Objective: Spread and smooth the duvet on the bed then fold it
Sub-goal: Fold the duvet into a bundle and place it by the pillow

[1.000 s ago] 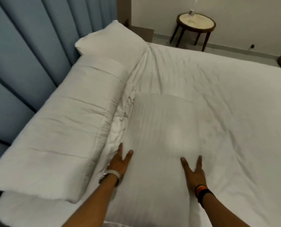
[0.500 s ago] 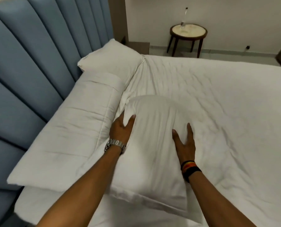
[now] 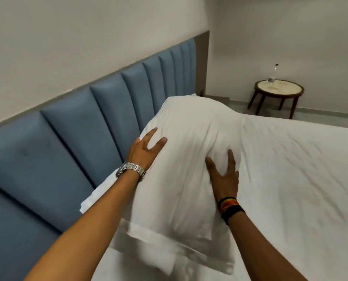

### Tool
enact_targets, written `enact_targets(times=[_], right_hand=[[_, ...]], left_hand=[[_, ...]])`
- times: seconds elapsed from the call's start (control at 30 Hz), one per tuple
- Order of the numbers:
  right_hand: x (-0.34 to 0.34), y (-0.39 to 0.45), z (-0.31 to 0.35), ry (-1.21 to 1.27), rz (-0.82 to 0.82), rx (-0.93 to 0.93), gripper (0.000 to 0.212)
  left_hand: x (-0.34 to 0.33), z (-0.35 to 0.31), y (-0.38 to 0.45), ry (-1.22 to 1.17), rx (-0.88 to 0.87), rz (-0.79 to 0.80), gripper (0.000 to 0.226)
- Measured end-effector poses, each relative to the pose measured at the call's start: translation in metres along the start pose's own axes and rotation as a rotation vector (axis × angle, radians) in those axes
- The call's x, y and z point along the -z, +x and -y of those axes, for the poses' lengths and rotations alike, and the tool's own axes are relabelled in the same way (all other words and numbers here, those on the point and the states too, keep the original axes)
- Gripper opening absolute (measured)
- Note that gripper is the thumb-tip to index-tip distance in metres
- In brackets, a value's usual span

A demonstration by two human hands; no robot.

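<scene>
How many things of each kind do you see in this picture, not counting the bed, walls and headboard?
Pillow: 1
Folded duvet, edge only: 1
Hands, left hand and right hand: 2
Wristwatch: 1
Wristbands: 1 stack
Round side table: 1
Bottle: 1
Total: 8

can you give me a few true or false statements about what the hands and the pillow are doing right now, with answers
1. Both hands are on the white pillow. True: the left hand is at its left side and the right hand presses its front.
2. The left wrist wears a metal watch. True.
3. The pillow lies flat on the bed. False: it is raised off the bed and tilted towards the blue headboard.
4. The round side table is bare. False: a clear bottle stands on it.
5. The right wrist is bare. False: it wears dark and coloured bands.
</scene>
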State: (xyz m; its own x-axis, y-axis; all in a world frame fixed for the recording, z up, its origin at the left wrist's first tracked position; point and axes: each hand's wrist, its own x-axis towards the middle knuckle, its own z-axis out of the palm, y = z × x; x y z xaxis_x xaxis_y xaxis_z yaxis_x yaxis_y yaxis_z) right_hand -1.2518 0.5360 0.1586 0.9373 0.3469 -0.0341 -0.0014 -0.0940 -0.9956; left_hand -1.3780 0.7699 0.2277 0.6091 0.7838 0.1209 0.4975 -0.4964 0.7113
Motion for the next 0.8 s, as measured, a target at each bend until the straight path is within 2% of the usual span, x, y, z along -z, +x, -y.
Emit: enact_targets(times=[0.1, 0.17, 0.2, 0.3, 0.37, 0.43, 0.53, 0.67, 0.8], right_hand=[[-0.058, -0.013, -0.037, -0.150, 0.145, -0.216, 0.099], [-0.087, -0.025, -0.065, -0.271, 0.238, -0.351, 0.106], [-0.098, -0.030, -0.074, -0.329, 0.218, -0.363, 0.110], [-0.121, -0.017, -0.077, -0.522, 0.072, -0.181, 0.120], [-0.141, 0.020, -0.068, -0.664, 0.040, 0.006, 0.111], [-0.163, 0.062, -0.059, -0.794, 0.074, 0.091, 0.103], [-0.186, 0.105, -0.068, -0.943, 0.220, 0.036, 0.104], [-0.180, 0.110, -0.072, -0.953, 0.285, -0.029, 0.101], [-0.138, 0.065, -0.058, -0.783, 0.297, 0.135, 0.089]], left_hand=[[0.007, 0.069, 0.008, 0.288, 0.221, 0.232, 0.096], [-0.010, 0.116, -0.004, 0.413, 0.251, 0.329, 0.095], [-0.022, 0.136, -0.013, 0.421, 0.227, 0.330, 0.092], [-0.052, 0.169, -0.027, 0.373, 0.135, 0.194, 0.088], [-0.065, 0.180, -0.024, 0.386, 0.094, 0.115, 0.086], [-0.074, 0.192, -0.021, 0.390, 0.065, 0.056, 0.084], [-0.087, 0.214, -0.021, 0.389, 0.069, 0.031, 0.084], [-0.093, 0.217, -0.019, 0.389, 0.084, 0.051, 0.084], [-0.067, 0.173, -0.006, 0.282, 0.065, 0.079, 0.089]])
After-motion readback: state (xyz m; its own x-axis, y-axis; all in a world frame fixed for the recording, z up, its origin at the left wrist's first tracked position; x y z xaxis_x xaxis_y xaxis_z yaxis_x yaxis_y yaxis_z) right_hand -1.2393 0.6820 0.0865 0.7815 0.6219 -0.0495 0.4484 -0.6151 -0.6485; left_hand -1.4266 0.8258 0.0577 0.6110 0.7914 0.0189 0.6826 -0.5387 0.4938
